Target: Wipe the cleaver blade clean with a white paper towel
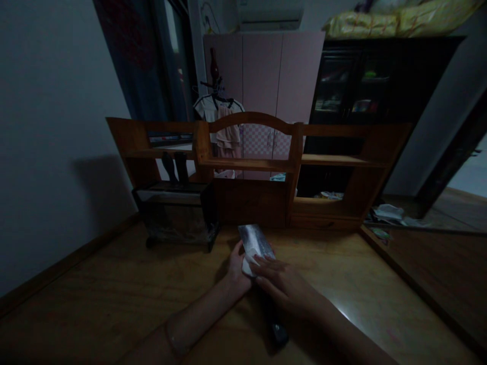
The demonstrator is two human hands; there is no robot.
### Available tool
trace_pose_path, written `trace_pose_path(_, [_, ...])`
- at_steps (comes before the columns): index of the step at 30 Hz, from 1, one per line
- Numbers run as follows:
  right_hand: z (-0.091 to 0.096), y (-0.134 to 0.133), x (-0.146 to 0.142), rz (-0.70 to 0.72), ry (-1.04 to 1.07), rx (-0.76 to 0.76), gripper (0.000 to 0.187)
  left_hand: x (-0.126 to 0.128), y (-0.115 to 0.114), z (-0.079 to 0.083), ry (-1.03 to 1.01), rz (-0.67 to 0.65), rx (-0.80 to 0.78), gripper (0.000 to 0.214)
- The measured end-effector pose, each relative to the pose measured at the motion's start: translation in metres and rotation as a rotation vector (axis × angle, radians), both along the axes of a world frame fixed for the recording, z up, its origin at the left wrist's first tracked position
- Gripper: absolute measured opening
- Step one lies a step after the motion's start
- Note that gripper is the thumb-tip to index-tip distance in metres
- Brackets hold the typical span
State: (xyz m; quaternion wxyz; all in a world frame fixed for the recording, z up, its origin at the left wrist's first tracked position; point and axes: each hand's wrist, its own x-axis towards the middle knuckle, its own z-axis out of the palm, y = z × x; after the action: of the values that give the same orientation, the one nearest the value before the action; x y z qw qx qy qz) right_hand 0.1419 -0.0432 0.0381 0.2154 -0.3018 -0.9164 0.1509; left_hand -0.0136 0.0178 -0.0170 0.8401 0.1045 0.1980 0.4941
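Note:
A cleaver lies on the wooden desk (114,299), its wide grey blade (254,238) pointing away from me and its dark handle (277,332) pointing toward me. My left hand (236,267) is curled against the blade's left edge, near its base. My right hand (283,286) reaches over the knife, with its fingers pressing a small white cloth (249,263) onto the blade's near end. Part of the handle is hidden under my right hand and wrist.
A wooden shelf unit (249,165) stands along the desk's back edge, and a dark wire rack (175,213) sits at its left. Papers (388,213) lie at the right end. Behind are a pink wardrobe (266,76), hanging clothes and a dark cabinet (365,81).

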Motion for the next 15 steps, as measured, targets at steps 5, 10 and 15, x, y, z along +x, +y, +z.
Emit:
trace_pose_path(5, [-0.011,0.011,0.003,-0.105,-0.023,0.077,0.036,-0.002,-0.002,0.0,-0.002,-0.054,0.038,0.052])
trace_pose_path(10, [-0.017,0.017,0.008,-0.259,-0.134,0.149,0.036,-0.003,-0.005,0.004,-0.043,-0.032,0.055,0.048])
trace_pose_path(15, [-0.018,0.013,0.008,-0.285,-0.284,0.259,0.031,-0.001,-0.006,0.009,-0.026,-0.034,0.022,0.054])
